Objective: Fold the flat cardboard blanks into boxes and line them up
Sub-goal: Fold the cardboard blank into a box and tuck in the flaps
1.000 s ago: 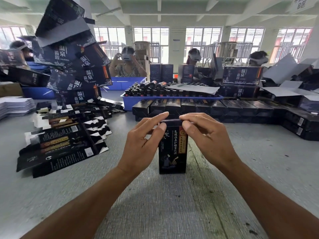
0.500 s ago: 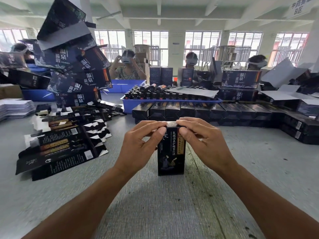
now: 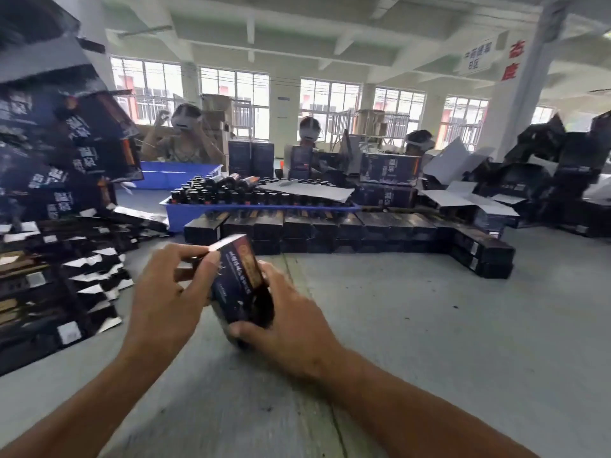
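Both hands grip one folded box point(image 3: 241, 279), now lifted and tilted off the table point(image 3: 429, 342); ready for the row point(image 3: 330, 226).

You're working in bright, even daylight from the windows point(image 3: 251, 104) along the back wall; panes are blown out to near white. Ceiling reads pale, w/ soft shading between beams. Shadows on the grey surface point(image 3: 429, 342) are faint and diffuse (no hard edges anywhere). Motion blur smears the whole pic, worst on the dark stack point(image 3: 62, 140) at far left, where print is unreadable. Wide-angle lens bends the pillar point(image 3: 525, 94) and stretches the edges.
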Available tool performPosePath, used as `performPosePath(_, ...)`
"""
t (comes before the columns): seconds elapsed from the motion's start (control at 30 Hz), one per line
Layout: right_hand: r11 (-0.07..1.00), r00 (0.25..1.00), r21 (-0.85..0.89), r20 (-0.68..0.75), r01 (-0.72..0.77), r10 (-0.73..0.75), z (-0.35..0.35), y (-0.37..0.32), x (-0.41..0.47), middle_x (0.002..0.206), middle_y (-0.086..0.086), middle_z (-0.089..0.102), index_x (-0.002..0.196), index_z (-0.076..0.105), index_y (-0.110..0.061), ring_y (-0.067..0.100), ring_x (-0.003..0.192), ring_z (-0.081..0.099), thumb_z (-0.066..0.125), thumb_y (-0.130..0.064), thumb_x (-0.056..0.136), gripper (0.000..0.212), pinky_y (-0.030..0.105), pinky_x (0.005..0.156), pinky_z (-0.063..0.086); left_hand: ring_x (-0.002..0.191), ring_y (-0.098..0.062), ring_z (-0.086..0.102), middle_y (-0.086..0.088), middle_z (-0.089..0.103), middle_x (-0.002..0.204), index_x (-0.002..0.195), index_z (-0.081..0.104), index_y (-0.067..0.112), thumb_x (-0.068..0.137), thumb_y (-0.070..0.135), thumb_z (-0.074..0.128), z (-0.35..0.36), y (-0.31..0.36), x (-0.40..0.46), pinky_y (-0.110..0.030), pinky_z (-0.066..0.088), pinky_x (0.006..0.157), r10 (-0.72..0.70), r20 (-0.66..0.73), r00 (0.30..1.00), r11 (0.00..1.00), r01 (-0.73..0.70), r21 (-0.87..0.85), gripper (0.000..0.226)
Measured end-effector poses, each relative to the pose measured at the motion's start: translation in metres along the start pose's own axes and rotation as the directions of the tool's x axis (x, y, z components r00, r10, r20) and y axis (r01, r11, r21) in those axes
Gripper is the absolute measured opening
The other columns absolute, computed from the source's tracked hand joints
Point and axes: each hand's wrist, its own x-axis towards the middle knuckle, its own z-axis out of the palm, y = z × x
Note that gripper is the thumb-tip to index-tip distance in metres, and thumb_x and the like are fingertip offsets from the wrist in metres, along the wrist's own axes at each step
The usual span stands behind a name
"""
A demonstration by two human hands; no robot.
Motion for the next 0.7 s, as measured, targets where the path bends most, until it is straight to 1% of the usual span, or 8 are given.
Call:
performPosePath(0.1, 0.994, 0.999, -0.094, -0.015, 0.050, -0.052, 0.005, -0.004, -0.001, 0.142, 0.000, 0.050, 0.145, 0.023, -0.034, 0.022, 0.118, 0.054, 0.069, -0.066, 0.078, 0.087, 0.045, 0.100, 0.049, 0.078, -0.013, 0.072, 0.011, 0.071, 0.092, 0.095, 0.066, 0.038, 0.090, 0.049, 0.067, 0.000, -0.021, 0.011, -0.031, 0.060, 0.052, -0.103, -0.029, 0.994, 0.990, 0.100, -0.102, 0.013)
performPosePath(0.2, 0.987, 0.999, -0.153, 0.006, 0.052, -0.052, 0.003, -0.003, 0.000, 0.144, 0.009, 0.045, 0.149, 0.017, -0.034, 0.032, 0.119, 0.053, 0.067, -0.057, 0.085, 0.084, 0.049, 0.098, 0.048, 0.089, -0.027, 0.073, -0.004, 0.073, 0.105, 0.113, 0.068, 0.018, 0.074, 0.069, 0.064, 0.000, -0.036, 0.018, -0.048, 0.063, 0.065, -0.182, 0.051, 0.982, 0.974, 0.187, -0.129, 0.064)
performPosePath(0.23, 0.985, 0.999, -0.163, 0.020, 0.051, -0.048, 0.001, 0.000, 0.001, 0.146, 0.011, 0.042, 0.150, 0.015, -0.035, 0.035, 0.121, 0.052, 0.067, -0.054, 0.087, 0.084, 0.050, 0.100, 0.048, 0.092, -0.031, 0.072, -0.010, 0.072, 0.109, 0.115, 0.067, 0.014, 0.070, 0.072, 0.064, 0.000, -0.038, 0.019, -0.047, 0.063, 0.066, -0.198, 0.067, 0.978, 0.969, 0.205, -0.137, 0.073)
performPosePath(0.33, 0.984, 0.996, -0.175, 0.091, 0.023, -0.007, -0.004, 0.011, 0.002, 0.150, 0.012, 0.037, 0.153, 0.009, -0.038, 0.038, 0.125, 0.050, 0.064, -0.049, 0.089, 0.085, 0.053, 0.103, 0.047, 0.091, -0.026, 0.073, -0.002, 0.073, 0.107, 0.111, 0.069, 0.026, 0.070, 0.071, 0.064, 0.002, -0.035, 0.014, -0.033, 0.063, 0.062, -0.221, 0.070, 0.973, 0.966, 0.228, -0.124, 0.061)
performPosePath(0.43, 0.980, 0.995, -0.195, 0.088, -0.021, 0.038, -0.006, 0.020, 0.005, 0.147, 0.010, 0.043, 0.153, 0.017, -0.037, 0.034, 0.121, 0.054, 0.062, -0.049, 0.088, 0.080, 0.047, 0.100, 0.050, 0.084, -0.017, 0.073, 0.009, 0.071, 0.108, 0.124, 0.061, 0.038, 0.085, 0.051, 0.069, 0.007, -0.020, 0.002, -0.043, 0.062, 0.078, -0.185, 0.143, 0.972, 0.983, 0.184, 0.020, 0.041)
performPosePath(0.5, 0.973, 0.996, -0.217, 0.034, -0.076, 0.085, -0.005, 0.022, 0.009, 0.139, 0.007, 0.050, 0.147, 0.026, -0.036, 0.030, 0.114, 0.057, 0.063, -0.053, 0.084, 0.075, 0.043, 0.094, 0.051, 0.091, -0.013, 0.070, 0.007, 0.064, 0.121, 0.146, 0.043, 0.039, 0.093, 0.038, 0.067, 0.010, -0.019, -0.005, -0.043, 0.055, 0.090, -0.155, 0.218, 0.964, 0.982, 0.125, 0.144, 0.058)
performPosePath(0.57, 0.961, 0.985, -0.217, -0.020, -0.171, 0.171, -0.008, 0.027, 0.015, 0.127, 0.003, 0.056, 0.137, 0.036, -0.032, 0.026, 0.106, 0.059, 0.064, -0.058, 0.081, 0.068, 0.041, 0.088, 0.053, 0.102, -0.013, 0.065, 0.006, 0.055, 0.130, 0.155, 0.026, 0.040, 0.095, 0.039, 0.064, 0.014, -0.017, -0.010, -0.040, 0.051, 0.092, -0.150, 0.317, 0.936, 0.962, 0.064, 0.267, 0.071)
performPosePath(0.7, 0.899, 0.912, -0.195, -0.208, -0.393, 0.353, -0.037, 0.062, 0.032, 0.114, 0.004, 0.059, 0.124, 0.045, -0.027, 0.026, 0.095, 0.060, 0.061, -0.059, 0.083, 0.054, 0.035, 0.075, 0.047, 0.114, -0.025, 0.061, -0.001, 0.048, 0.143, 0.154, 0.030, 0.042, 0.093, 0.053, 0.055, 0.016, -0.032, -0.015, -0.040, 0.048, 0.095, -0.154, 0.473, 0.868, 0.839, -0.138, 0.526, 0.067)
